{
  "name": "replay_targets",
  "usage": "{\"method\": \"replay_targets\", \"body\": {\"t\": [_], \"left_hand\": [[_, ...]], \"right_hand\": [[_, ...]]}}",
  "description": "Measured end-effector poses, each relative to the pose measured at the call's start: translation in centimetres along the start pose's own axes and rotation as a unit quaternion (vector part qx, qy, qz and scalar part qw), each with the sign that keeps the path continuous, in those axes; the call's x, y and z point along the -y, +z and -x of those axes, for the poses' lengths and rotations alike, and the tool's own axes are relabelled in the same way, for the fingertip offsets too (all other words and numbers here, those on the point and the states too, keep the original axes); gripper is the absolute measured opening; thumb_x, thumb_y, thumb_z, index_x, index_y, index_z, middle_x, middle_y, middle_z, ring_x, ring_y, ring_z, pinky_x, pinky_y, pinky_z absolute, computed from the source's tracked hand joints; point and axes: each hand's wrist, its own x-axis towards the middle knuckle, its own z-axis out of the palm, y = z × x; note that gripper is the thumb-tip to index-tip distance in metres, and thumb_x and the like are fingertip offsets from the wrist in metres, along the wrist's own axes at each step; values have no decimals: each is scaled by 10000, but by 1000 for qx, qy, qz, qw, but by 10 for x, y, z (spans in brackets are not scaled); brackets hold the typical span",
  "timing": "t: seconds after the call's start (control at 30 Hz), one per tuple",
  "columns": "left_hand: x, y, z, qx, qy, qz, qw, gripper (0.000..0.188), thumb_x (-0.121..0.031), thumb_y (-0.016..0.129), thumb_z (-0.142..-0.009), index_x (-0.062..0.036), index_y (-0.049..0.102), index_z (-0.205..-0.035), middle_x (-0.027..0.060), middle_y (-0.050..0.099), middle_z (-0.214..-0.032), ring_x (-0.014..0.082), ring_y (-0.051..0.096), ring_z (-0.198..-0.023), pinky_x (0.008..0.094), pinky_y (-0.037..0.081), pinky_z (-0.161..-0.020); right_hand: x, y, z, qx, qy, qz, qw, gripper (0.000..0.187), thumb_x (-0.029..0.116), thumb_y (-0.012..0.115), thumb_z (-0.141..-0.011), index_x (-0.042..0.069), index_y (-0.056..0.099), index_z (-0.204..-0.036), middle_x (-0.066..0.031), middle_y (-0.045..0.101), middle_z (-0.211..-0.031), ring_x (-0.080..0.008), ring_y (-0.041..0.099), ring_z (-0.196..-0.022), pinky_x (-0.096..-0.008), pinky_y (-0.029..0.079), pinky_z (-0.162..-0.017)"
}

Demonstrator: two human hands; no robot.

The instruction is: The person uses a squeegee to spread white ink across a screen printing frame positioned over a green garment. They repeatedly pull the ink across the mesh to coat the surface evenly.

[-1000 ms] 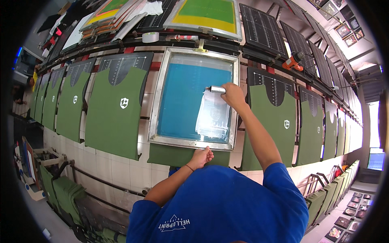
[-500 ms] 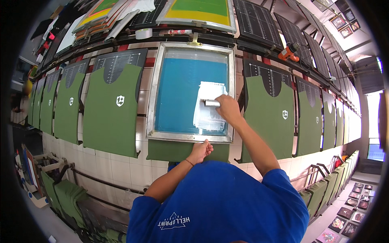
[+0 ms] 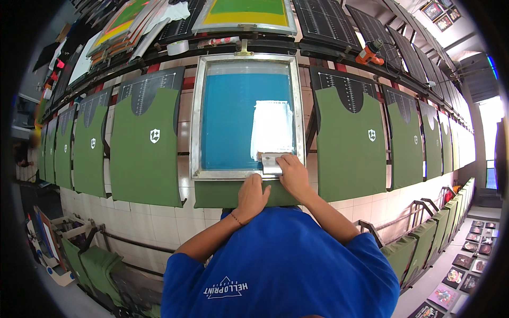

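Note:
A silk-screen printing frame (image 3: 196, 122) with a metal border and blue mesh lies over a green T-shirt (image 3: 228, 196), whose lower part shows below it. White ink (image 3: 272, 126) covers a block on the mesh's right side. My right hand (image 3: 294, 177) is closed on the metal handle of a squeegee (image 3: 272, 165), at the mesh's lower right, just below the ink. On the near border of the frame, my left hand (image 3: 252, 196) is curled with its fingertips at the edge, close to the squeegee. The shirt under the mesh is hidden.
Green T-shirts with a white shield print lie on boards to the left (image 3: 146, 148) and right (image 3: 351, 143). Behind the rail sit another screen (image 3: 249, 24), a tape roll (image 3: 177, 47) and an orange heat gun (image 3: 369, 54). Stacked screens (image 3: 124, 32) stand far left.
My right hand has drawn the squeegee toward me, from mid-ink to below its near edge. The ink block now looks fuller and whiter. My left hand has shifted slightly along the border.

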Motion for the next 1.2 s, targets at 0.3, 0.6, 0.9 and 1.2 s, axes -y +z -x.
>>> {"method": "replay_targets", "body": {"t": [0.3,0.6,0.9,1.2], "left_hand": [[28,2,-139,-126,297,-76,943,156,-31,531,-821,-29,572,-971,125,562,-984,330,534,-964,432,446,-881],[-2,-38,-179,-95,304,-48,947,350,57,619,-720,-7,600,-1064,148,589,-1049,365,527,-982,442,437,-870],[11,-3,-45,-55,264,-53,962,405,12,626,-708,-3,601,-1112,135,584,-1074,346,538,-1005,439,435,-883],[27,-8,-155,-115,292,-18,949,255,9,554,-786,-3,602,-1036,143,577,-959,360,529,-935,444,450,-884]], "right_hand": [[-36,23,-70,-79,-7,51,996,285,-34,641,-684,52,677,-953,-122,640,-974,-311,612,-952,-394,525,-823],[-46,-15,-124,-57,-16,45,997,287,-40,627,-702,43,707,-965,-132,658,-967,-335,620,-958,-428,530,-835],[5,8,7,-25,23,-23,999,412,-64,657,-651,42,658,-1049,-100,629,-1065,-310,600,-1018,-398,521,-857],[-35,20,-91,-72,11,25,997,346,-60,646,-666,39,694,-994,-137,667,-1012,-324,622,-981,-406,524,-853]]}}
